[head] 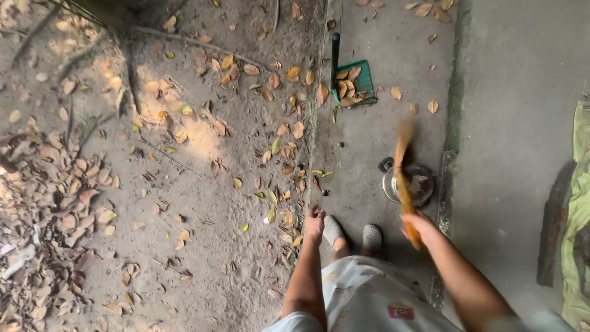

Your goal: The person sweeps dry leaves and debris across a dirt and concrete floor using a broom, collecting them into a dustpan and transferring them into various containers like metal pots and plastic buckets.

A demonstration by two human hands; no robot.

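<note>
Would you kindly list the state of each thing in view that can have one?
broom: gripped, blurred in mid-swing above the concrete.
right hand: closed around the broom's handle.
left hand: empty, fingers loosely hanging.
green dustpan: resting on the concrete, holding dry leaves.
metal pot: standing on the concrete; contents unclear.
dry leaves: scattered over the dirt.

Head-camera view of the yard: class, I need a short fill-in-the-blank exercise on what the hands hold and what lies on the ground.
1. The right hand grips a yellowish ____ that is blurred with motion.
2. The left hand holds ____.
3. The green dustpan on the concrete strip has dry ____ in it.
4. A round metal ____ with a dark handle lies by the person's feet.

Missing words: broom; nothing; leaves; pot
</note>
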